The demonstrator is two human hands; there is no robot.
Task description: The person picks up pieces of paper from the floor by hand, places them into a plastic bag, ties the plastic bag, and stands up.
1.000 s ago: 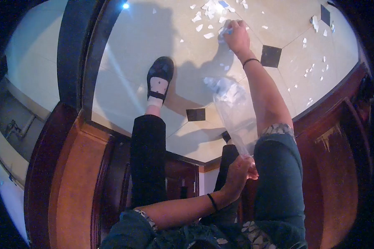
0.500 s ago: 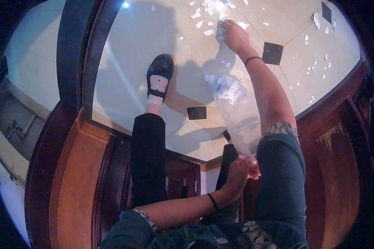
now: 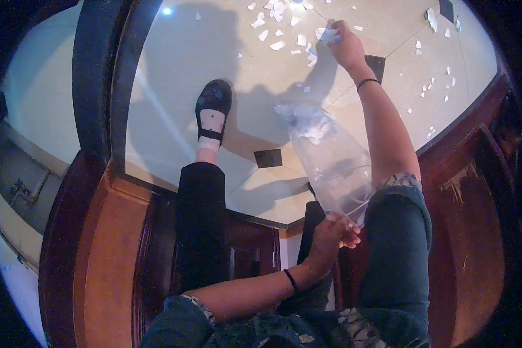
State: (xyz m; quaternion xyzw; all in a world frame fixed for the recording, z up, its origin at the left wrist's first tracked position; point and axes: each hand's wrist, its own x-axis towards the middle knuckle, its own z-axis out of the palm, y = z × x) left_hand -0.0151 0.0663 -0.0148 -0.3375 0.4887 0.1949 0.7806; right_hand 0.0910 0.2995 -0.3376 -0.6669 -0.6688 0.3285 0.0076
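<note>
Lying between the hands, clear plastic bag, paper scraps beyond

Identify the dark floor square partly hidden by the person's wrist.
The dark square nearest the right hand, its left side behind the wrist; the ankle-side square and top-right square lie clear.

A head-worn camera looks down at the floor.

From my remote seat, I can read no lettering, brand, number or sign on anything in this view.
</note>
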